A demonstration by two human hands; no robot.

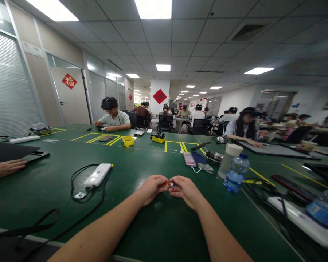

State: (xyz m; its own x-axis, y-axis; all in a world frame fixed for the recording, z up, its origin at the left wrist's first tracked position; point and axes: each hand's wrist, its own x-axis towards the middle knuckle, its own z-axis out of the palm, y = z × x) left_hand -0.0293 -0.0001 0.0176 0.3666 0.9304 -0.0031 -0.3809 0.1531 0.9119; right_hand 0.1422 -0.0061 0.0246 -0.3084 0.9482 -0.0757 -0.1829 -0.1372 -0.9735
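Above the green table, my left hand (153,188) and my right hand (186,191) meet fingertip to fingertip. Thumb and fingers of the left one pinch a small orange piece (167,183), mostly covered by the fingertips. A tiny white-and-dark piece (172,185) shows at the fingertips of the right, which are closed on it. Both pieces are too small to tell their kind, and I cannot tell whether they are joined.
To the left lies a white power bank (98,175) with a looping black cable. A blue-capped water bottle (236,173), a pale cup (229,160) and a metal bowl (213,156) stand right. Yellow bins (128,141) are farther back. Another person's hand (8,168) rests at far left.
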